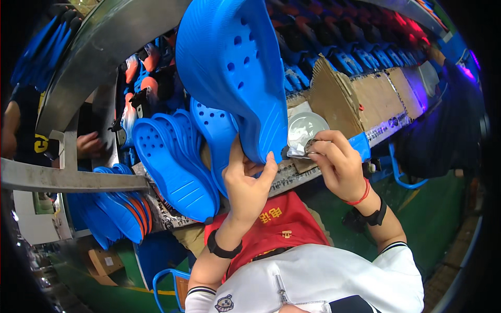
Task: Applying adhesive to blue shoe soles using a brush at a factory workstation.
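My left hand (245, 182) is closed on the lower end of a blue shoe sole (255, 99), thumb at its edge. The sole stands tilted up, its holed inner side facing me. A small dark piece (285, 152) shows at its lower tip. My right hand (336, 161) pinches a small metal tool (302, 156), perhaps scissors, whose end lies close to that tip. The fingers partly cover the tool, so its exact kind is unclear. Right behind it sits a round whitish dish (309, 127). Another blue sole (211, 125) leans behind my left hand.
Nested blue soles (172, 167) stand at the left on the bench, with more soles (117, 208) beyond a metal frame bar (78, 178). Cardboard (334, 94) lies behind the dish. Rows of shoes (360, 60) fill the back. Another person's hand (90, 144) is at far left.
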Available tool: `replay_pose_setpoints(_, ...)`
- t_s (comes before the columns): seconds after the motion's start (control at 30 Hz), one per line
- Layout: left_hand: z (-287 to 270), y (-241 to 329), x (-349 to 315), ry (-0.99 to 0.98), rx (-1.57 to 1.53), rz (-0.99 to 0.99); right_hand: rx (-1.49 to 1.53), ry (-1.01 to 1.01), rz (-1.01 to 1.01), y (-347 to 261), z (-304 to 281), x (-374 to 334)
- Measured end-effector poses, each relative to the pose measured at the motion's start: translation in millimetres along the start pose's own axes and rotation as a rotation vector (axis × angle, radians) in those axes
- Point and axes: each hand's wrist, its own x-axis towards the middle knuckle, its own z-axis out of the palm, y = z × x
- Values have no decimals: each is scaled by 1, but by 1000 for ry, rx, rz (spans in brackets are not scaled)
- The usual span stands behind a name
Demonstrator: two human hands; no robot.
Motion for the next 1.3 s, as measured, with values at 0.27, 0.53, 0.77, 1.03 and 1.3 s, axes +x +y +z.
replay_pose_setpoints(0.27, 2, 9, -5, -13, 69, 20, 1, -60, -69, -4, 1, 5)
replay_pose_setpoints(0.53, 0, 7, -8, -21, 73, 36, 152, -92, 3, -5, 1, 4)
replay_pose_setpoints(0.77, -1, 7, -11, -20, 67, 20, 120, -84, -7, -4, 4, 4)
replay_pose_setpoints(1.03, 5, 15, -2, -21, 77, 72, -33, -18, -26, -3, -1, 10)
replay_pose_setpoints(1.3, 21, 28, 7, -127, -34, -2, -161, 189, -3, 0, -41, -2)
